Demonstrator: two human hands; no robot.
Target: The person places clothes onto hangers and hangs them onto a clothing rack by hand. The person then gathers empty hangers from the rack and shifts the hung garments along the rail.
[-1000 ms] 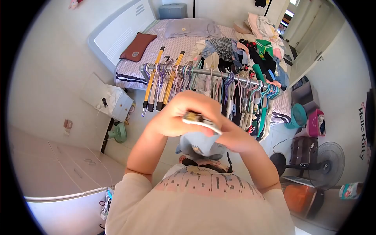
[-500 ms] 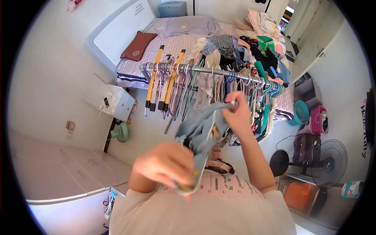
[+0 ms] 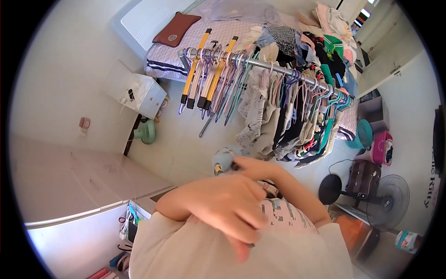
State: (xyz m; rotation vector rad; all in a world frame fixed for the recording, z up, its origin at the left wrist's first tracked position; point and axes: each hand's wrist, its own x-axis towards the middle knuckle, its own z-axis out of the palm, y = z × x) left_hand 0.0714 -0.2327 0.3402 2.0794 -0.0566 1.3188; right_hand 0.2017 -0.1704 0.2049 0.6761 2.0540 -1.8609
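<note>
A light-blue cloth garment (image 3: 223, 159), partly hidden behind my hands, is bunched up in front of my chest. My right hand (image 3: 254, 168) is closed on it, with a dark patch showing by its fingertips. Nearer to me, my left hand (image 3: 227, 209) crosses before my shirt with its fingers curled and thumb pointing down. A tiny dark spot shows at those fingertips, but what they hold cannot be made out. Beyond the hands stands a metal clothes rail (image 3: 260, 63), with bare hangers (image 3: 223, 86) at its left and hung clothes (image 3: 288, 121) at its right.
Behind the rail is a bed (image 3: 167, 67) with a heap of clothes (image 3: 283, 42) and a brown cushion (image 3: 177, 29). A white bedside cabinet (image 3: 151, 100) and a green fan (image 3: 147, 132) stand left. To the right are a teal basket (image 3: 364, 135), a pink bin (image 3: 382, 148) and a standing fan (image 3: 388, 202).
Both hands have come lower and closer together, and the garment is bunched smaller. My left hand has moved right across my chest. The view has tilted down, so the rail sits higher.
</note>
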